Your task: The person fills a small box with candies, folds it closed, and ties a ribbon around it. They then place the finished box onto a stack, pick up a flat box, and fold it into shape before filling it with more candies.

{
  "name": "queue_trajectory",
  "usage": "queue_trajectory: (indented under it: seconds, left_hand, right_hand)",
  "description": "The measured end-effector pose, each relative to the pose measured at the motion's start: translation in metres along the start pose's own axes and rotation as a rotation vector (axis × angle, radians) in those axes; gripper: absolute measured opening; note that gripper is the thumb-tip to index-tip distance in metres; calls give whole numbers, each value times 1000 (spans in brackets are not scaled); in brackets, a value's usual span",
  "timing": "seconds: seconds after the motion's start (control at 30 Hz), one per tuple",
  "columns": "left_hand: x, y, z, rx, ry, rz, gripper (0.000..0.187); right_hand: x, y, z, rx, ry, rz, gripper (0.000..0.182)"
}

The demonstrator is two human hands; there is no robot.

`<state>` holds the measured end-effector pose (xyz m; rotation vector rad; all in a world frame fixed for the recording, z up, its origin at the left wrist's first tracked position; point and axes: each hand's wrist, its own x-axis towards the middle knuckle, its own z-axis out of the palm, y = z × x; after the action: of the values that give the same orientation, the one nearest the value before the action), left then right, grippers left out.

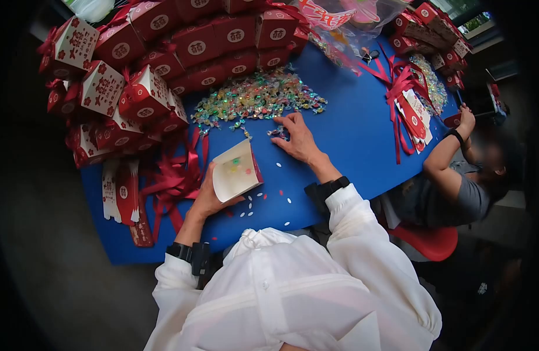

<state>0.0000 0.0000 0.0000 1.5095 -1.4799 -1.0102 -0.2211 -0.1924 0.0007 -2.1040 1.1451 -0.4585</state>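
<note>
Because the open box (pixel 235 171) is tipped with its mouth upward and toward the wearer, the few sweets already inside show against its pale lining; the left hand (pixel 206 198) is closed round its lower edge, thumb on the near flap, holding it just above the blue table (pixel 351 152); small white and red flecks lie scattered on the table just beside and below the box. Right hand (pixel 297 137) lies palm down, fingers spread and loosely curled over a few wrapped sweets at the near edge of the candy heap (pixel 258 96); judged a raking grip, not yet closed on anything. Red ribbons (pixel 176 175) lie left of the box, close at hand. Beyond the heap, finished red boxes (pixel 193 44) are stacked, lids shut, out of the working area. At far right a co-worker's hand (pixel 466 119) rests near flat box blanks (pixel 413 114).
</note>
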Motion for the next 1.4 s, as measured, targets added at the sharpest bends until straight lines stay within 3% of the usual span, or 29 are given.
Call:
queue_trajectory:
  seconds: [0.07, 0.37, 0.5, 0.57, 0.7, 0.73, 0.8, 0.9, 0.97, 1.03, 1.1, 1.17, 1.27, 1.37, 1.4]
  left_hand:
    - [2, -2, 2, -85, -10, -42, 95]
    - [2, 1, 1, -29, -7, -36, 97]
    - [1, 0, 1, -39, -10, -56, 98]
    - [1, 6, 2, -16, 5, -36, 97]
    - [2, 9, 3, -66, 2, -18, 95]
    - [3, 11, 3, -55, 14, -2, 94]
    - [6, 14, 3, -45, 24, 17, 93]
    - [5, 17, 1, -72, -6, -14, 93]
    - [4, 18, -2, 21, -34, -9, 92]
    - [3, 16, -2, -10, -12, -6, 91]
    - [-2, 14, 0, -53, -1, -13, 91]
    - [-4, 9, 0, -96, -20, -68, 92]
    - [-7, 4, 0, -81, -11, -98, 93]
    - [-5, 9, -1, -6, -8, 9, 93]
    - [-5, 8, -2, -34, -15, -15, 92]
  right_hand:
    - [-1, -2, 5, -139, 93, -130, 34]
    - [-6, -3, 17, -237, 270, -213, 16]
    - [-6, -6, 15, -122, 296, -130, 16]
    - [-8, -30, 2, 101, 285, -128, 17]
    - [-16, -123, -37, 364, 99, -378, 20]
    - [-18, -129, -33, 365, 103, -372, 20]
    - [-22, -138, -25, 138, -57, -604, 24]
    - [-29, -140, -15, -59, -191, -566, 27]
    - [-29, -140, -17, -42, -162, -603, 24]
    - [-20, -137, -23, 337, -27, -567, 21]
    - [-5, -119, -26, 399, 86, -473, 19]
    - [13, -82, -17, 356, 157, -125, 25]
    - [20, -43, 12, 221, -32, -296, 37]
    - [19, -57, 29, 66, -174, -247, 46]
    - [21, -58, 38, 2, -115, -316, 49]
